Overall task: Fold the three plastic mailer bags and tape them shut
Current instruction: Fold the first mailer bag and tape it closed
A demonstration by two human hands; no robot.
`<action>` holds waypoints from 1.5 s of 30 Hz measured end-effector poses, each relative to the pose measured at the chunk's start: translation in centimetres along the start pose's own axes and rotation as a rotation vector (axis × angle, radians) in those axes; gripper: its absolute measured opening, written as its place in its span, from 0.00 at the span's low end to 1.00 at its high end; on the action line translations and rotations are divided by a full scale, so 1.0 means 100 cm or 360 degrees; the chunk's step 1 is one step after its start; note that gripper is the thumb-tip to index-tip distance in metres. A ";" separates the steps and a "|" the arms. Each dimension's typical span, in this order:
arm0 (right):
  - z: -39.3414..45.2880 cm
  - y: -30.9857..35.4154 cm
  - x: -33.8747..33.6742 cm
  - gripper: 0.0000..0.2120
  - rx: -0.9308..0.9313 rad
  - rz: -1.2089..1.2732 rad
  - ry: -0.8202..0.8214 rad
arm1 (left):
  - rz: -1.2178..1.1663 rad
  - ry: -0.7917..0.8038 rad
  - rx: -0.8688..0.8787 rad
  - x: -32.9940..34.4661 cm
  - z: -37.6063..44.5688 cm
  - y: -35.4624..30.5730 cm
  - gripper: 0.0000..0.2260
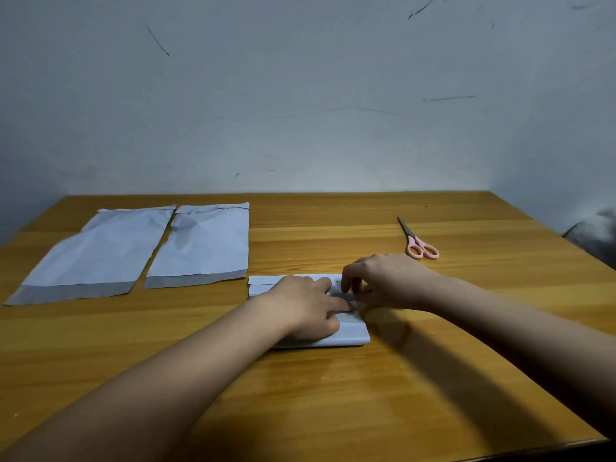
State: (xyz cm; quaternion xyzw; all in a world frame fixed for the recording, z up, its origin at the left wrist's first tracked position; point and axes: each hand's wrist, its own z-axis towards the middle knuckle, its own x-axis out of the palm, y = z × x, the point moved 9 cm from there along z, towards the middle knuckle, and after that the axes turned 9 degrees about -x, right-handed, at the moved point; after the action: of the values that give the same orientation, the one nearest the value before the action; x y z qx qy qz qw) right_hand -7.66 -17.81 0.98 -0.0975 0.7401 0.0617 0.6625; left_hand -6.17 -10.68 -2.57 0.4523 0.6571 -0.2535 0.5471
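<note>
- The left hand (305,306) lay flat on the folded bag (353,335), fingers straight, pressing it down
- The right hand (383,281) pinched the bag's top beside the left fingers
- Two flat bags (200,245) lay far left of both hands
- Scissors (418,243) sat just behind the right hand

White mailer bags (200,243) grey-banded, pink-handled scissors (420,245), honey-brown table (333,395)
</note>
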 end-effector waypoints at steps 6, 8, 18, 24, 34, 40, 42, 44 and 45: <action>-0.001 0.000 -0.001 0.11 0.0036 0.0045 0.0026 | -0.0243 -0.0006 -0.0060 0.000 0.006 0.010 0.19; -0.001 0.000 -0.001 0.11 0.0057 0.0061 0.0032 | -0.0526 -0.0101 -0.0122 -0.008 0.009 0.021 0.15; -0.008 -0.007 -0.010 0.12 0.0126 0.0204 -0.0012 | -0.1094 -0.0366 -0.0204 -0.029 0.027 0.025 0.03; -0.009 -0.013 -0.013 0.13 0.0130 0.0324 0.0015 | -0.1122 -0.0349 -0.0175 -0.031 0.033 0.026 0.03; -0.015 -0.007 -0.020 0.19 0.0057 0.0283 -0.0094 | -0.1092 -0.0351 -0.0186 -0.031 0.032 0.029 0.08; -0.022 -0.010 -0.022 0.20 0.0115 0.0500 -0.0183 | -0.1156 -0.0297 -0.0085 -0.039 0.029 0.007 0.16; -0.025 -0.011 -0.023 0.21 0.0135 0.0622 -0.0187 | -0.1205 -0.0344 -0.0116 -0.041 0.030 0.004 0.16; -0.028 -0.014 -0.023 0.22 0.0171 0.0741 -0.0194 | -0.1288 -0.0381 -0.0112 -0.043 0.031 0.003 0.13; -0.029 -0.015 -0.023 0.22 0.0196 0.0788 -0.0196 | -0.1338 -0.0392 -0.0100 -0.044 0.031 0.003 0.11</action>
State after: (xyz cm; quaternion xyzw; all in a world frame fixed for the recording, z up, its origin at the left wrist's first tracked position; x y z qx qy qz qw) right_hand -9.87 -19.77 3.64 0.1310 0.7020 0.1827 0.6757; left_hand -4.40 -14.53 0.76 0.0951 0.7213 -0.4860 0.4842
